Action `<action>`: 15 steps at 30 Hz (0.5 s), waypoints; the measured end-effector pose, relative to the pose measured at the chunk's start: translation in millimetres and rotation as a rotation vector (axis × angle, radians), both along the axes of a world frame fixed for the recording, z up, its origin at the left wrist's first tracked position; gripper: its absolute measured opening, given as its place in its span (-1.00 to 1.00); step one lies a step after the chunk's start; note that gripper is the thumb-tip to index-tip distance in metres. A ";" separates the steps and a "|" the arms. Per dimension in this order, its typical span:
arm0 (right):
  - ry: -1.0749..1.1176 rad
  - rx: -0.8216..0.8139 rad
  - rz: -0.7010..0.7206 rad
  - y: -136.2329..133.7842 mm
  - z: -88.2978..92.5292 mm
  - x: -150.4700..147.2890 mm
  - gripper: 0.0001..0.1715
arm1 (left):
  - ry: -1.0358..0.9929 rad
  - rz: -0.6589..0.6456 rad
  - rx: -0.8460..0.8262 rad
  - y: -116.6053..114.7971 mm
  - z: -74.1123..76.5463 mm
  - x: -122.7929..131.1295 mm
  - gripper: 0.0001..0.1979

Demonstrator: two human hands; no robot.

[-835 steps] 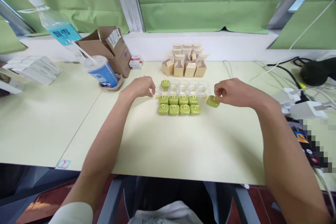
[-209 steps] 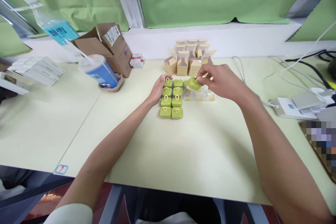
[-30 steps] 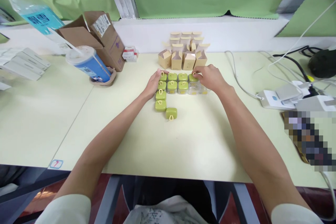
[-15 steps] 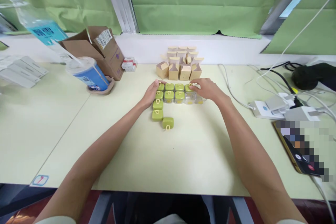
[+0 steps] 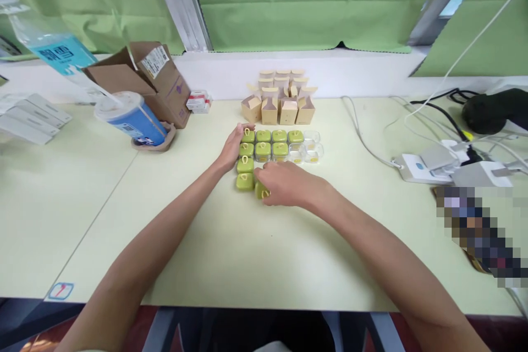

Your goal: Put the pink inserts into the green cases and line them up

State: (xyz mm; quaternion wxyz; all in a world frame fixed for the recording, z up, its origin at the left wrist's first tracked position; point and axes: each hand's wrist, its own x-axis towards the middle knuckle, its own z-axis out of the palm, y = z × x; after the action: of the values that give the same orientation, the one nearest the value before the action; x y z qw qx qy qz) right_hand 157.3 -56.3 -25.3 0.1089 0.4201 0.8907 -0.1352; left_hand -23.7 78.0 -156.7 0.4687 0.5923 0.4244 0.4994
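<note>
My right hand point(image 5: 286, 182) has its fingers closed round a small green lid point(image 5: 261, 191) with a cream loop, at the front of the group; the hand hides part of it. My left hand point(image 5: 231, 149) lies open along the left side of the rows, its fingertips by the back-left green lid point(image 5: 248, 135). Several clear little containers stand in two rows. Most carry green lids, while a front clear container point(image 5: 296, 153) and others at the right end are uncovered, with something yellow inside. Two more loose-looking lids, one a green lid point(image 5: 245, 181), sit at the front left.
Small open kraft boxes point(image 5: 287, 111) stand behind the rows. On the left are a brown carton point(image 5: 171, 93), a blue cup point(image 5: 138, 121) and a bottle point(image 5: 61, 55). A power strip point(image 5: 421, 169), cables and a phone point(image 5: 474, 231) lie to the right.
My right hand has left the lid at the back row's right and moved down and left onto the front loose lid. My left hand stays beside the rows. The view has shifted slightly.
</note>
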 end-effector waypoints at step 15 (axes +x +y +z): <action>1.444 -0.245 -0.642 88.1 -15.6 160.8 -0.55 | -0.012 0.005 0.002 0.9 -2.0 0.6 -0.17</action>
State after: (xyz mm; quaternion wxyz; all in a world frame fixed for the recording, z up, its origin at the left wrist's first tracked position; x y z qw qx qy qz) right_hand 318.1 31.8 -40.9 -0.4938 0.4497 0.5556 -0.4953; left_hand -23.1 79.0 -158.7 0.4693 0.5888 0.4224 0.5046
